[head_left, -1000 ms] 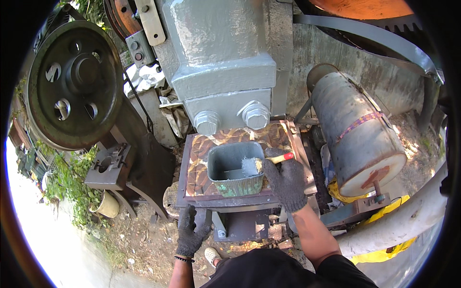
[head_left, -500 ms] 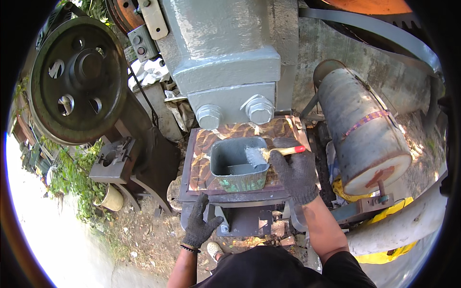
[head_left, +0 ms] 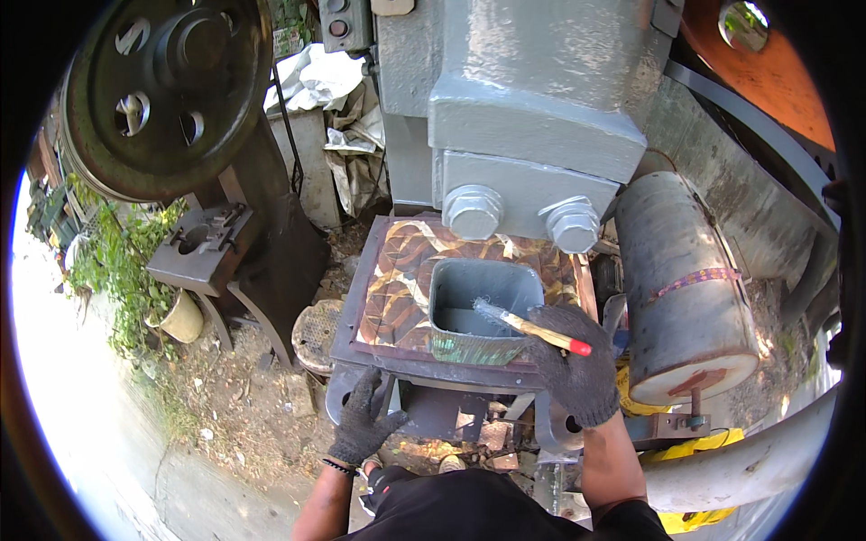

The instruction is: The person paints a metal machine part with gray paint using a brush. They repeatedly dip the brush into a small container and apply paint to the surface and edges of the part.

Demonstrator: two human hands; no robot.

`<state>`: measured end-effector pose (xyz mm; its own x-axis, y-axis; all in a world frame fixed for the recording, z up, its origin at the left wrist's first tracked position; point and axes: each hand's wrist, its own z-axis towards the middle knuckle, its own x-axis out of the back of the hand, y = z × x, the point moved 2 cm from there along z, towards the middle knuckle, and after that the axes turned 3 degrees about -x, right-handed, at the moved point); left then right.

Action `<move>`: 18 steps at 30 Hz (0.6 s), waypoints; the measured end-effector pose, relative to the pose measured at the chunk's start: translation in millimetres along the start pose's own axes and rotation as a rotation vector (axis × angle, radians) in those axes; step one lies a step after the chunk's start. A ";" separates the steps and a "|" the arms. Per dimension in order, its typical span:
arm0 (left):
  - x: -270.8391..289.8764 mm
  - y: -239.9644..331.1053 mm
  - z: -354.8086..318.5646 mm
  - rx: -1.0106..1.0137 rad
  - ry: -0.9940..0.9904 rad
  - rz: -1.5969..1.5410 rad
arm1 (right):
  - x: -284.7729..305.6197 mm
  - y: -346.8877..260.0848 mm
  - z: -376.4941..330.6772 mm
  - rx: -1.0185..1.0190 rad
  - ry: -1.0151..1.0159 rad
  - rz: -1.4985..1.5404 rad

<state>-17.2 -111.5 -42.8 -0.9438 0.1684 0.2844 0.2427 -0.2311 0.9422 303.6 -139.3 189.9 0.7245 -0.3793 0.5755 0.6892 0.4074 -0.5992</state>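
Observation:
My right hand (head_left: 575,374), in a dark knit glove, is closed around a paintbrush (head_left: 534,328) with a pale wooden handle and a red end. Its grey-coated bristles point down into a rectangular tub (head_left: 474,350) with grey paint inside and green drips on its front. The tub rests on a brown patterned board (head_left: 390,311) laid on the bed of a large grey-painted machine (head_left: 532,126). At the bed's front left corner, my left hand (head_left: 363,422), gloved too, holds nothing and has its fingers apart; whether it touches the metal I cannot tell.
Two big bolt heads (head_left: 474,213) jut from the machine above the board. To the left stands a dark press with a large flywheel (head_left: 171,99). A rusty metal cylinder (head_left: 686,288) lies at the right, near a pale pipe (head_left: 749,451) and yellow sacking (head_left: 699,521).
The brush has tilted so its bristles dip inside the tub, and my right hand has moved lower beside the tub. The whole view has also shifted; my left hand stays open near the bed's corner.

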 end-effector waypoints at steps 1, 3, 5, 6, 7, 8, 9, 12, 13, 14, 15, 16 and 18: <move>2.6 -1.9 -0.5 0.029 0.013 0.007 | -0.5 -0.4 -1.9 0.026 0.030 -0.011; 8.0 -0.4 2.2 -0.054 0.005 0.066 | -1.8 -1.5 -2.8 0.089 0.090 -0.026; 13.8 4.0 7.4 -0.129 0.015 0.120 | -4.3 -0.5 0.3 -0.035 0.080 -0.026; 15.2 6.2 11.7 -0.151 -0.001 0.115 | -5.0 -1.4 2.1 -0.095 0.076 -0.021; 17.1 9.2 15.9 -0.195 -0.005 0.100 | -5.9 -5.3 6.1 0.021 0.121 -0.096; 20.0 12.2 20.7 -0.237 -0.009 0.087 | -7.2 -7.7 9.6 -0.004 0.108 -0.159; 24.5 14.2 25.7 -0.218 -0.037 0.089 | -9.1 -10.4 13.6 -0.022 0.110 -0.218; 42.0 18.6 41.3 -0.202 -0.117 0.121 | -21.6 -24.0 20.6 -0.034 0.091 -0.287; 49.0 18.5 48.8 -0.231 -0.139 0.141 | -26.3 -28.6 22.1 -0.021 0.068 -0.319; 55.5 17.7 56.0 -0.279 -0.149 0.189 | -31.2 -33.1 22.8 0.004 0.041 -0.354; 62.8 15.3 61.7 -0.297 -0.164 0.181 | -35.5 -34.0 23.4 -0.097 0.084 -0.266; 67.8 11.1 68.2 -0.282 -0.182 0.112 | -38.0 -36.6 23.8 -0.080 0.095 -0.308; 77.1 2.5 76.4 -0.290 -0.198 0.041 | -43.7 -41.6 21.1 -0.057 0.116 -0.384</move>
<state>-72.2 -25.9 -5.0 -0.8661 0.3289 0.3763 0.1787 -0.4994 0.8478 243.1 -122.2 201.4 0.4077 -0.5876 0.6990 0.9070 0.1722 -0.3843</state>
